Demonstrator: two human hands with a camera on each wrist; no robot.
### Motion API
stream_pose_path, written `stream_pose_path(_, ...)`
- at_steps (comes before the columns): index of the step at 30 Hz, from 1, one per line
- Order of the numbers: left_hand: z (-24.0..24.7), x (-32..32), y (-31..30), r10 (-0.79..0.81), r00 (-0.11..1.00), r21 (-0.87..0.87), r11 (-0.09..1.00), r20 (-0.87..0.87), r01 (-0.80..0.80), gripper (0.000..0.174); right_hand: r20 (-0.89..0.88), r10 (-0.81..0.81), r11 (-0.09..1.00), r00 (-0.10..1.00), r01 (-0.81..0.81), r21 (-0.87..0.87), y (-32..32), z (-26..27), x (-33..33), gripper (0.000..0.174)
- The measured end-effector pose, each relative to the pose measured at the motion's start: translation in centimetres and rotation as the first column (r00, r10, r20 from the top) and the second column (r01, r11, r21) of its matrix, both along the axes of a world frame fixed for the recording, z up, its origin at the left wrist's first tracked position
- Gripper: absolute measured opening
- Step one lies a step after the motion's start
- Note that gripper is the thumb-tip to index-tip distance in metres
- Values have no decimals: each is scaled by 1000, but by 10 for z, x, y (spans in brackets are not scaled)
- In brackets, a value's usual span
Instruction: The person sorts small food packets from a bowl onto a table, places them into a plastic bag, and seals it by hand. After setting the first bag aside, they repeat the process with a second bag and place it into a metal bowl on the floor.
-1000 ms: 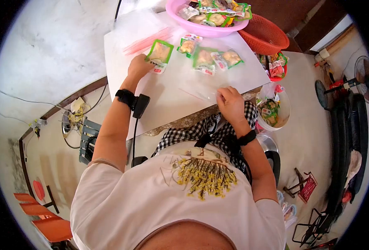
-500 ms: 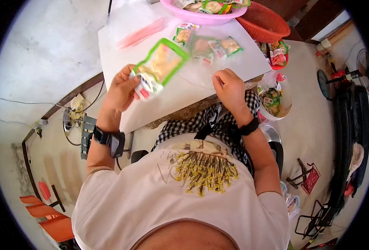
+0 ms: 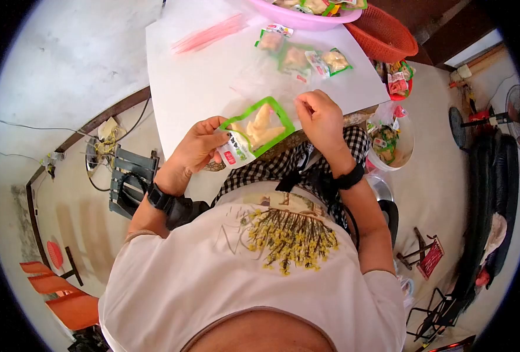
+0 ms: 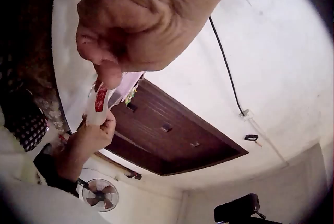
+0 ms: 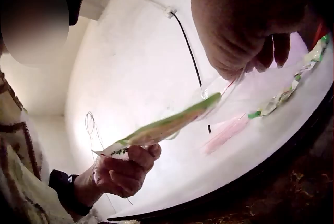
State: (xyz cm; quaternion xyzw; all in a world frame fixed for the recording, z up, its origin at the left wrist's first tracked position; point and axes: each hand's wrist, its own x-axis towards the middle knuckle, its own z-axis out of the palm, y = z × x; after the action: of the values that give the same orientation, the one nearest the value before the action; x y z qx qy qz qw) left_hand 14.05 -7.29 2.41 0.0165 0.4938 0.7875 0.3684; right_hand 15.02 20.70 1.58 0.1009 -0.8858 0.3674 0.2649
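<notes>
My left hand (image 3: 198,144) pinches the white, printed end of a green-edged food pouch (image 3: 260,126). Pale yellow pieces show through the clear window of this pouch, which is held tilted over the near table edge. Just to its right, my right hand (image 3: 321,120) has its fingers curled. In the right wrist view those fingers pinch the edge of a clear plastic bag (image 5: 229,85) with a thin red line; the pouch's far end is close to it. Farther back on the white table (image 3: 183,88) lie similar pouches (image 3: 333,60).
Pinkish-red strips (image 3: 210,34) lie at the table's back left. A pink basin (image 3: 307,20) of pouches stands at the back, beside a red basket (image 3: 383,35). Right of the table, a white bucket (image 3: 406,144) holds more packets. A grey slatted stool (image 3: 128,179) stands at left.
My left hand has picked the green-edged pouch up from the table and brought it nearer, rightward to my right hand. My right hand has risen slightly with its fingers still curled.
</notes>
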Motion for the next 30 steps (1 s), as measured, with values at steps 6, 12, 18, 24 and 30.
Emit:
stream_pose_path(6, -2, 2, 3, 153, 988, -57, 987, -2, -153, 20, 9, 144, 989, 989, -145, 21, -15, 9, 4, 5)
stream_pose_path(12, -1, -2, 19, 267, 960, -57, 961, -80, -272, 25, 43, 316, 940, 948, -319, 124, -38, 11, 10, 5)
stream_pose_path(18, -11, -6, 47, 348, 906, -86, 922, -239, -377, 33, 39, 448, 890, 893, -450, 80, -52, 12, 18, 6)
stream_pose_path(24, -34, -3, 13, -277, 688, -645, 676, -671, -356, 24, 155, 379, 916, 912, -394, 78, -42, -1, 23, 7)
stream_pose_path(30, 12, 20, 15, -623, 278, -577, 348, -732, -739, 29, 145, 369, 920, 918, -383, 81, -38, -5, 22, 6)
